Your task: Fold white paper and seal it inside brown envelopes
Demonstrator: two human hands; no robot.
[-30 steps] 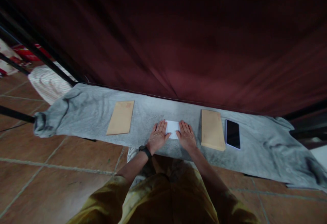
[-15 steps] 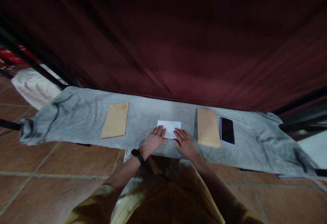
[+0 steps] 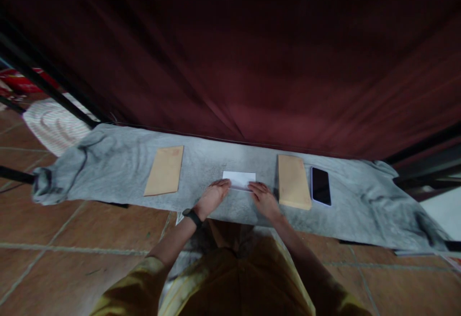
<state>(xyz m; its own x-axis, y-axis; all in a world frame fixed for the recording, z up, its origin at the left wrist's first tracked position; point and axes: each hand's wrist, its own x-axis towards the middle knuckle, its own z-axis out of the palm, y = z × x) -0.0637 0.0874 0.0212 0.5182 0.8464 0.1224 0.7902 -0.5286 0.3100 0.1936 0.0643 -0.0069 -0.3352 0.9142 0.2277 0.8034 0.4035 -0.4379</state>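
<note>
A small folded white paper (image 3: 239, 179) lies on a grey cloth (image 3: 115, 162) spread over the tiled floor. My left hand (image 3: 212, 196), a black watch on its wrist, has its fingers curled at the paper's near left edge. My right hand (image 3: 264, 197) pinches the near right edge in the same way. The near edge of the paper looks slightly lifted. One brown envelope (image 3: 164, 176) lies to the left of my hands. Another brown envelope (image 3: 293, 181) lies to the right, beside a dark phone (image 3: 320, 186).
A dark red curtain (image 3: 252, 66) hangs right behind the cloth. Black metal bars (image 3: 43, 85) cross at the left, with striped fabric (image 3: 50, 124) and something red beyond. Brown floor tiles (image 3: 72, 249) surround my knees.
My hands were flat on the paper one second ago. They slid back to its near edge and curled onto it. The paper's visible depth has shrunk, as if its near edge is lifted.
</note>
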